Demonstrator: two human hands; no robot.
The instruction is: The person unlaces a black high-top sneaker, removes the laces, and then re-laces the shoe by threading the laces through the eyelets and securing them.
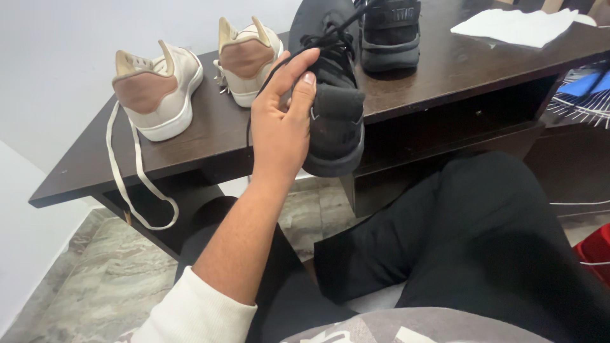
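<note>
**Inspector:** Black lace pinched between thumb and fingers of left hand; hand mostly closed, heel of same hand against side of black sneaker. Right hand out of view.

**Clerk:** Position of sneaker?

**Inspector:** Heel-end nearest, sticking out past near edge of dark wooden table, toe pointing far. Appears propped by hand rather than resting fully on tabletop. Second black sneaker farther back, just right of it, flat on table.

**Clerk:** Other items noted?

**Inspector:** Two beige sneakers at left, heels facing near. Pale lace from leftmost one hanging over table edge in long loop. White cloth at far right corner.

**Clerk:** Hazards?

**Inspector:** Judged, not observed. Held sneaker likely to tip off edge toward lap or floor if hand loosens, given overhang. Hard pull on black lace could drag it out of eyelets or shift shoe sideways into beige pair. Dangling pale loop liable to snag on knee or arm, pulling leftmost beige sneaker off table.
</note>
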